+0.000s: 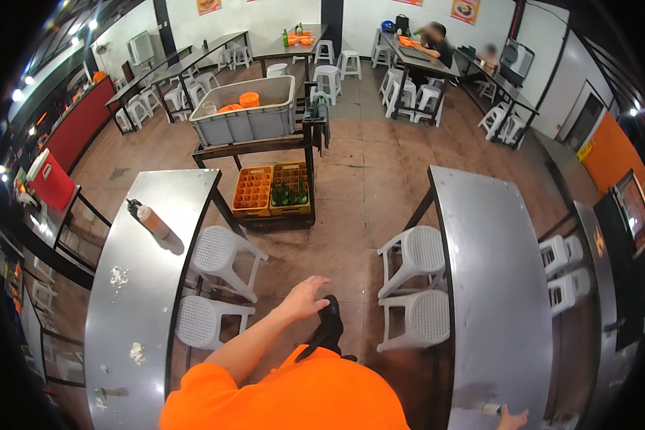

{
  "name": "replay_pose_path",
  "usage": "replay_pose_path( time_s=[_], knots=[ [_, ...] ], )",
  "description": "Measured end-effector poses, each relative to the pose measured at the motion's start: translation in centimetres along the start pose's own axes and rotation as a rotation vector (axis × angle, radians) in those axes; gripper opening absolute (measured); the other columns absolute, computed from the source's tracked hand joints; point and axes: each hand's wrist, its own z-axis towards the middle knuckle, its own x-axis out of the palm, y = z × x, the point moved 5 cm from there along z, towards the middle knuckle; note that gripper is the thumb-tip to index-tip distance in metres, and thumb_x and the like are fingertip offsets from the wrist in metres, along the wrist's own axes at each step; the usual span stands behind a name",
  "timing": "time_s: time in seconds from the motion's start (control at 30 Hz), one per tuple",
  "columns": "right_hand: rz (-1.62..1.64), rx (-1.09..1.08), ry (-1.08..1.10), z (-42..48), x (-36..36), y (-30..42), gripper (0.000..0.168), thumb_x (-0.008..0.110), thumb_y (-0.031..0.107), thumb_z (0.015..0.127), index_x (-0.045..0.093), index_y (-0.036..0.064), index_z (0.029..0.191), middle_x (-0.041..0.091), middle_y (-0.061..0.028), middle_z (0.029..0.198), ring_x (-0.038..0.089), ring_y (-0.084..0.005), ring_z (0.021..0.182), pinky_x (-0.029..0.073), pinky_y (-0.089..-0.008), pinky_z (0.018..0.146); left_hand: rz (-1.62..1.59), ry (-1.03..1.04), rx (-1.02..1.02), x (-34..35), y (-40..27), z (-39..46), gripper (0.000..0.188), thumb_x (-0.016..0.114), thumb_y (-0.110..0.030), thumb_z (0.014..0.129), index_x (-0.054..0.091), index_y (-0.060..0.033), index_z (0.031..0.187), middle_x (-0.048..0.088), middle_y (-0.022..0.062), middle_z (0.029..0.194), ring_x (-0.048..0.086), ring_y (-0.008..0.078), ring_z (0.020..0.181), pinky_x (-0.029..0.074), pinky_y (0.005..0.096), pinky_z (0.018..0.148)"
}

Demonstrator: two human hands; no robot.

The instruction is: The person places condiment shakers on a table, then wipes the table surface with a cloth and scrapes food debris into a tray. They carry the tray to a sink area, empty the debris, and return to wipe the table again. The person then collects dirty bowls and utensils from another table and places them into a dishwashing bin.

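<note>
My left hand (305, 299) hangs over the floor in the middle, fingers apart and empty. At the bottom right, my right hand (511, 419) is partly cut off by the picture's edge, beside a small shaker or jar (492, 409) over the right metal table (494, 258). Whether it grips that container is unclear. On the left metal table (140, 301) a squeeze bottle with light-brown contents (153, 221) stands by a dark-topped bottle (133, 205). White scraps (137, 353) and a small container (110, 392) are farther down that table.
White plastic stools (215, 250) flank the aisle. Ahead, a cart carries a grey tub (244, 126) with orange bowls (249, 99); yellow bottle crates (289, 188) sit on its lower shelf. A red cooler (51, 180) is at left. People (438, 45) sit at far tables.
</note>
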Motion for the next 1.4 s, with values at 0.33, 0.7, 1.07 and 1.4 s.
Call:
replay_pose_path(
  time_s=[0.33,0.7,1.07,1.4],
  knots=[
    [0.569,-0.252,-0.221,16.5,-16.5,35.5,0.052,0.074,0.040,0.084,0.065,-0.003,0.111,0.066,-0.0236,0.109,0.062,-0.0404,0.102,0.049,-0.0471,0.092,0.108,0.147,0.127,-1.9,3.8,25.1,0.066,0.067,-0.050,0.084,0.058,-0.0006,0.126,0.058,0.0214,0.126,0.056,0.0395,0.115,0.045,0.0449,0.098],
    [1.312,-1.017,0.584,13.4,-20.7,101.4,0.039,0.072,0.009,0.082,0.062,0.004,0.119,0.061,-0.0156,0.122,0.064,-0.0276,0.095,0.052,-0.0345,0.083,0.034,-0.223,-0.252,-14.6,12.9,31.8,0.059,0.074,-0.030,0.081,0.055,-0.0001,0.129,0.055,0.0220,0.132,0.051,0.0382,0.124,0.041,0.0442,0.105],
    [1.418,-1.597,0.575,2.8,-28.3,145.3,0.036,0.074,0.022,0.081,0.067,0.001,0.110,0.066,-0.0167,0.097,0.064,-0.0320,0.092,0.052,-0.0399,0.083,-0.064,-0.862,-0.846,-19.3,17.3,33.3,0.054,0.076,-0.018,0.077,0.058,0.0019,0.124,0.062,0.0217,0.120,0.062,0.0356,0.107,0.050,0.0411,0.091],
    [1.552,-1.071,2.335,1.2,-36.8,146.2,0.027,0.051,0.033,0.102,0.062,0.008,0.105,0.065,-0.0030,0.091,0.060,-0.0145,0.068,0.051,-0.0315,0.062,-0.611,-1.325,-0.959,-14.1,13.2,35.6,0.048,0.077,-0.026,0.085,0.061,-0.0009,0.122,0.067,0.0079,0.112,0.063,0.0153,0.100,0.051,0.0327,0.089]
  ],
)
